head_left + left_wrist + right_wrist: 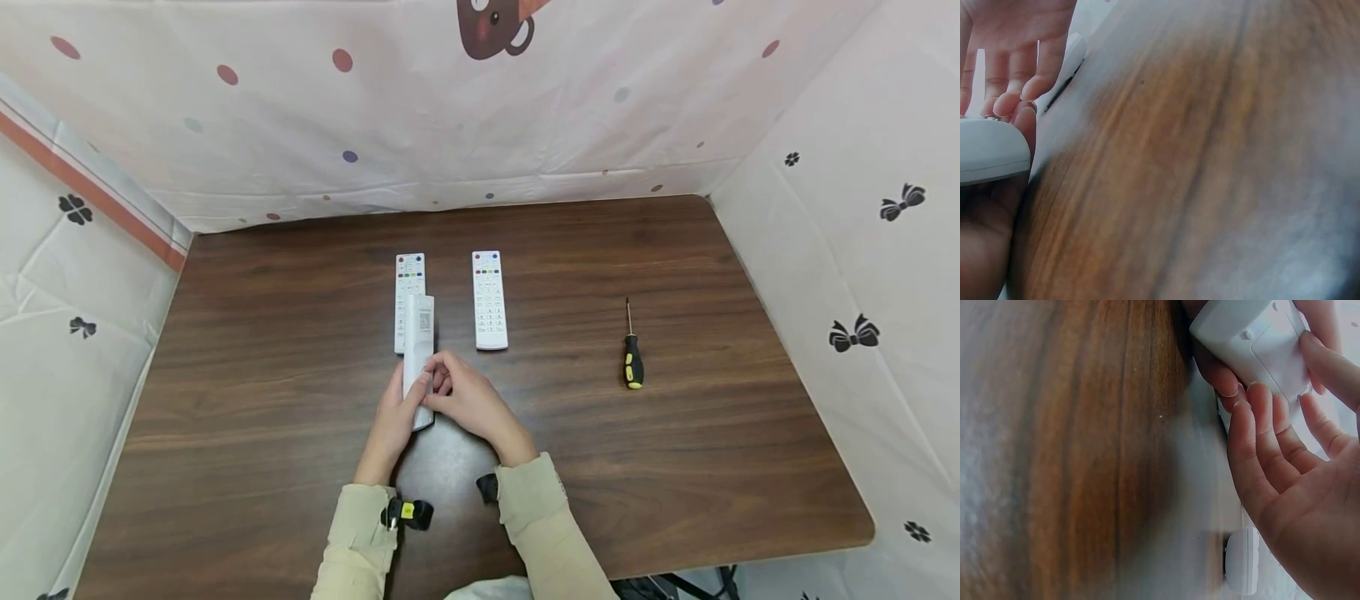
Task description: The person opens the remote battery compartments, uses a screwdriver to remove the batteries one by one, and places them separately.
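Note:
A white remote control (pixel 420 329) lies back side up in my left hand (pixel 388 421), with its label showing toward the far end. The left thumb lies on its back and the fingers pass beneath it. My right hand (pixel 476 406) is at the remote's right edge, touching it with loosely bent fingertips (pixel 1260 400). In the right wrist view a cover outline shows on the back of the held remote (pixel 1275 347). Beyond, a second white remote (pixel 409 279) lies buttons up, partly hidden behind the held one. A third white remote (pixel 490 304) lies buttons up to its right.
A screwdriver (pixel 633 358) with a black and yellow handle lies on the right part of the brown wooden table (pixel 720 450), its tip pointing away. Patterned white cloth (pixel 420 108) hangs at the back and on both sides.

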A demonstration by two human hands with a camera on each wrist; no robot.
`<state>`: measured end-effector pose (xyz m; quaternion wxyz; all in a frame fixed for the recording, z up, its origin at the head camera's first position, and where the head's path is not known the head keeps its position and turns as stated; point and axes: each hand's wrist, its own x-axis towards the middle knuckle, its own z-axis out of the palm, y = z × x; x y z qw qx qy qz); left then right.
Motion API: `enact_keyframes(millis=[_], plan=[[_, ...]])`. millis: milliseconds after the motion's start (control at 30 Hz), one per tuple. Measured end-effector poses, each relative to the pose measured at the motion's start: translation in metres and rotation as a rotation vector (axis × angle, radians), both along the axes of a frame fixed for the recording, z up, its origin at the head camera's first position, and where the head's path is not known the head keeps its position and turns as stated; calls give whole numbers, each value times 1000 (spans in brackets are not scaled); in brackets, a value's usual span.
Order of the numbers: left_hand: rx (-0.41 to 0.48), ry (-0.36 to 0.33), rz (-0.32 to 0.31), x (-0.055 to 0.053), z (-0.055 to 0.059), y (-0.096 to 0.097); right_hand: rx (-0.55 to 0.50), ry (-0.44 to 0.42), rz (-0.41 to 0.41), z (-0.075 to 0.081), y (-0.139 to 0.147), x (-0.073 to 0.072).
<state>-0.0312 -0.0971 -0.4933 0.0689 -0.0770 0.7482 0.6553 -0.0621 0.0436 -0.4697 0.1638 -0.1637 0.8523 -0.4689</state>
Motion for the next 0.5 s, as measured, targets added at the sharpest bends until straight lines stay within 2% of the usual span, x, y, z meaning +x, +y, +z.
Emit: enact_keyframes(millis=[100, 200, 500], plan=[[-11, 3, 1, 0, -2, 0, 4, -3, 4, 0, 0, 0], [-26, 15, 4, -1, -12, -2, 0, 2, 10, 0, 1, 0], [-37, 4, -3, -1, -10, -1, -20, -1, 7, 0, 2, 0]])
